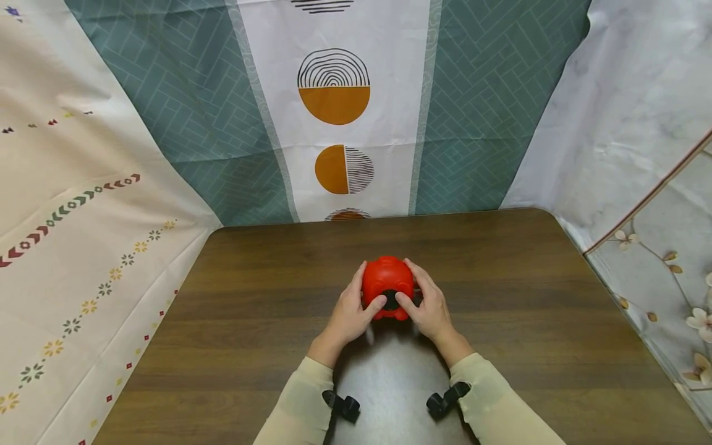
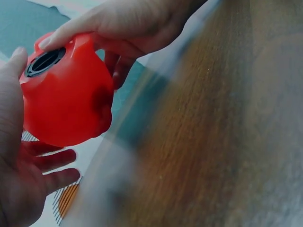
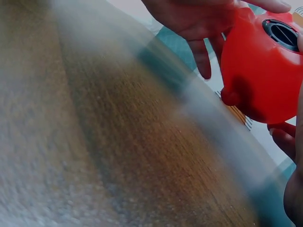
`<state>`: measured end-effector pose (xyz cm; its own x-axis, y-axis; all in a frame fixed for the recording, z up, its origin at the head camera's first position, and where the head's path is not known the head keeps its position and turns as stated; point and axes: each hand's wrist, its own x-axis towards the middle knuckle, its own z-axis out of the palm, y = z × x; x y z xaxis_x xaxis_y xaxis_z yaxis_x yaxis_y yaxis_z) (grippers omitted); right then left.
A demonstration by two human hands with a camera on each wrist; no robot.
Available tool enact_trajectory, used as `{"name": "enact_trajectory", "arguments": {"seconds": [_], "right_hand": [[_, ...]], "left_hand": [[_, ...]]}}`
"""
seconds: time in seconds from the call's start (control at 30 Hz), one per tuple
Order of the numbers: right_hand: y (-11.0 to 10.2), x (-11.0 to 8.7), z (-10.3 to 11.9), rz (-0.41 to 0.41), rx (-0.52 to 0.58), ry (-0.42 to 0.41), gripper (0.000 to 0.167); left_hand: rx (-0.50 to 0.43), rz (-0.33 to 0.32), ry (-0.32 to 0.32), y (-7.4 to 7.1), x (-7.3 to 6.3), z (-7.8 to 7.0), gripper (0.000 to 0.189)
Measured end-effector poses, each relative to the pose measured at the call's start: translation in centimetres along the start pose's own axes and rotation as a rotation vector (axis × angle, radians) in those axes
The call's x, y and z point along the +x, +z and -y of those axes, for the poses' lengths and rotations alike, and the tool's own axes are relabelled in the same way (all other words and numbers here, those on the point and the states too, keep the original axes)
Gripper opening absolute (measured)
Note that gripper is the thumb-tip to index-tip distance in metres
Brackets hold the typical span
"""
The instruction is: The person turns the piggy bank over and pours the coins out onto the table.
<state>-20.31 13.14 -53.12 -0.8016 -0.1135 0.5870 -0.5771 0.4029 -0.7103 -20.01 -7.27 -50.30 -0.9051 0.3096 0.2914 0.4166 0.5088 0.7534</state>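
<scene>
A round, glossy red piggy bank (image 1: 387, 276) with short stubby feet is held up between both hands, its black round stopper (image 1: 391, 299) turned toward me. The left hand (image 1: 349, 313) grips it from the left, with the thumb beside the stopper. From the other side, the right hand (image 1: 431, 312) grips it the same way, its thumb also by the stopper. In the left wrist view, the slotted stopper (image 2: 46, 62) sits flush in the red body. The right wrist view shows fingers of both hands around the piggy bank (image 3: 265, 75); its far side is hidden.
Below the hands lies a brown wood-grain table (image 1: 250, 321) with a bright glare patch near its front edge. A green and white patterned cloth (image 1: 473, 123) hangs behind it. Light printed cloths hang at the left and right. Black straps (image 1: 342, 406) circle both sleeves.
</scene>
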Motion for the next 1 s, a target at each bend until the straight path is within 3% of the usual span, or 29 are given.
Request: {"name": "enact_trajectory", "arguments": {"seconds": [0.17,0.4,0.6,1.0], "right_hand": [[0.02,-0.02,0.03,-0.049,0.022,0.04,0.061],[0.2,0.16,0.38,-0.102,0.046,0.051,0.057],[0.19,0.09,0.27,-0.096,0.047,0.075,0.058],[0.05,0.19,-0.13,-0.111,0.014,0.047,0.056]], "left_hand": [[0.056,0.016,0.01,0.04,0.06,-0.24,0.1],[0.092,0.008,0.117,0.37,0.2,-0.4,0.116],[0.093,-0.012,0.179,0.54,0.22,-0.11,0.11],[-0.02,0.01,0.173,-0.04,0.19,-0.32,0.084]]}}
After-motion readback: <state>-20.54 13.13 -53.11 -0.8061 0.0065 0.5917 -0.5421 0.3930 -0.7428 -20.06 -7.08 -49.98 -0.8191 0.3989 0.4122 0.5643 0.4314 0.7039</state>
